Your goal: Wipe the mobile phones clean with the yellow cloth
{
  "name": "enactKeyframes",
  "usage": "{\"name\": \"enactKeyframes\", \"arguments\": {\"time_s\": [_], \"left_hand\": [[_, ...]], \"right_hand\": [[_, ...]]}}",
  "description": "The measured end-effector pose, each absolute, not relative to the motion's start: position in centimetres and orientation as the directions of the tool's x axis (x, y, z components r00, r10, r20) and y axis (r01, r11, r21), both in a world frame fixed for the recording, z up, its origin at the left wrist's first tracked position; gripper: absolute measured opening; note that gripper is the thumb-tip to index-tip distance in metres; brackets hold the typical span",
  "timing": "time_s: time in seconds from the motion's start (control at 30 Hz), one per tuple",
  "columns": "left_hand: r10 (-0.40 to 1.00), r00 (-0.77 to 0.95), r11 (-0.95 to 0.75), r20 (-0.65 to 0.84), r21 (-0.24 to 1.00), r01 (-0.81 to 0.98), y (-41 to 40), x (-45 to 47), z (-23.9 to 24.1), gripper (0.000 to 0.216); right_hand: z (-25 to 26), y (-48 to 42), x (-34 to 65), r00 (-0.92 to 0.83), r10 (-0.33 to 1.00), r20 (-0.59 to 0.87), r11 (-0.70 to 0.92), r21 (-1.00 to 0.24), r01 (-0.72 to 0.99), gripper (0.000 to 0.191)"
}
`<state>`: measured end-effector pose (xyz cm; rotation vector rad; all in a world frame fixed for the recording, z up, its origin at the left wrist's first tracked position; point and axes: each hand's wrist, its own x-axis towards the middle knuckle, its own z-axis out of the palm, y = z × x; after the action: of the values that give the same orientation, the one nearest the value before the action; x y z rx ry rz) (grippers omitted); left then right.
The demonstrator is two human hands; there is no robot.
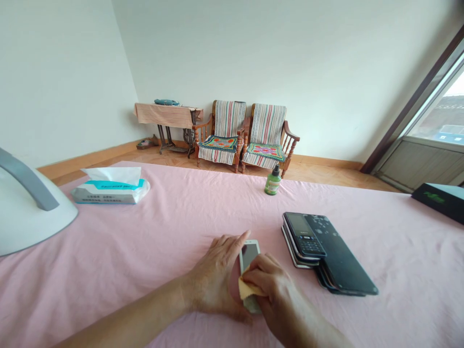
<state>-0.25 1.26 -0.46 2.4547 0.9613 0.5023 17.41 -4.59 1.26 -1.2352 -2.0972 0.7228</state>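
A white smartphone [250, 252] lies face up on the pink cloth in front of me. My left hand [212, 273] spans its left side, with a fingertip by the top edge and the thumb near the bottom end, steadying it. Pinched in my right hand [271, 285] is a small yellow wiping cloth [247, 289], pressed against the lower half of the phone. That part of the screen is mostly covered by the cloth and fingers. To the right lies a stack of phones, with a black keypad phone [306, 237] on top and a longer dark, scuffed device [348, 263] beside it.
A green spray bottle [271, 183] stands at the far edge of the pink-covered surface [188, 208]. At left are a tissue pack [112, 192] and a white object with a grey handle [32, 208]. A black box [435, 200] sits far right. Two wooden chairs [263, 125] stand beyond.
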Motion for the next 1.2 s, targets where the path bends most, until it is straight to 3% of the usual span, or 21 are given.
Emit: {"name": "enactKeyframes", "arguments": {"time_s": [0.2, 0.43, 0.6, 1.2], "left_hand": [[0.704, 0.695, -0.649, 0.15, 0.533, 0.543, 1.3, -0.4, -0.6, 0.128], [0.686, 0.695, -0.68, 0.216, 0.531, 0.506, 1.3, -0.3, -0.7, 0.128], [0.709, 0.688, -0.643, 0.154, 0.543, 0.541, 1.2, -0.3, -0.5, 0.129], [0.709, 0.688, -0.648, 0.155, 0.528, 0.548, 1.3, -0.2, -0.4, 0.13]], "right_hand": [[1.2, -4.4, 17.7, -0.335, 0.92, 0.205, 0.379, -0.682, 0.625, 0.035], [1.0, -4.3, 16.4, -0.433, 0.872, 0.23, 0.467, -0.655, 0.594, 0.024], [1.1, -4.7, 17.5, -0.404, 0.896, 0.187, 0.413, -0.685, 0.6, 0.037], [1.4, -4.8, 17.9, -0.459, 0.864, 0.207, 0.464, -0.683, 0.565, 0.037]]}}
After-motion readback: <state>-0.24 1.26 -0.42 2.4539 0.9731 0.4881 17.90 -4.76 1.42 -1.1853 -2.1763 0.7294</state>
